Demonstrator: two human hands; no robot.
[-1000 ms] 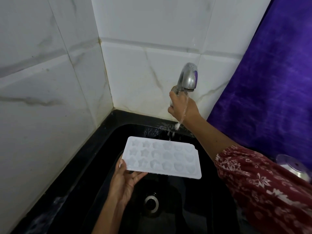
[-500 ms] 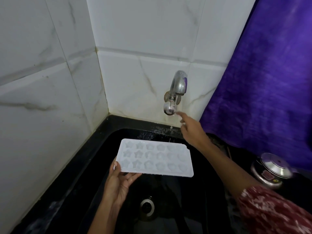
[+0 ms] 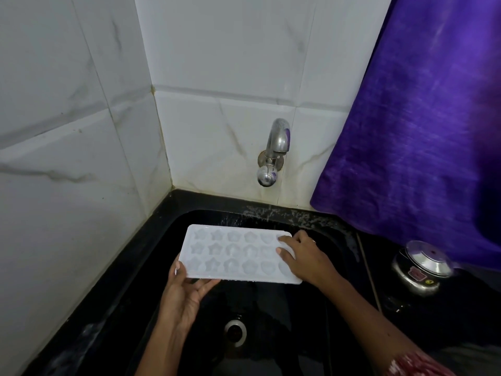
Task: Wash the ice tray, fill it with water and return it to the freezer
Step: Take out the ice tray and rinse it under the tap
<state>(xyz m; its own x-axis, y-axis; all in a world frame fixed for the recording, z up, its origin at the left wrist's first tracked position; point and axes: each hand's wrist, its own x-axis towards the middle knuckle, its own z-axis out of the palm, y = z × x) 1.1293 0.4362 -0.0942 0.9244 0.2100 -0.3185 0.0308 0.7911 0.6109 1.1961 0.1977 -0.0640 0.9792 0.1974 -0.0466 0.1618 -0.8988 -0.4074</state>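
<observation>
Both hands hold the white ice tray (image 3: 238,253) level above the black sink (image 3: 151,267), its moulded star and rounded pockets facing up. The left hand (image 3: 184,297) supports the tray's near left corner from below: the palm is turned upward, the fingers (image 3: 206,287) are only loosely curled and spread under the tray's underside, and the thumb (image 3: 179,267) lies up along the left edge, so the corner is pinched lightly between thumb and fingers. The right hand (image 3: 306,256) comes in over the opposite short end, palm down, with fingertips (image 3: 283,251) resting on the top surface over the last pockets; the fingers are gently bent, and whether any wrap beneath the tray cannot be told. Beyond the right fingertips, on the tiled wall (image 3: 222,77), is the metal tap (image 3: 273,153). Below the left fingers, deep in the basin, lies the drain (image 3: 235,332). Well apart from the right hand, on the counter, stands a steel lidded pot (image 3: 421,267) under a purple cloth (image 3: 423,118).
</observation>
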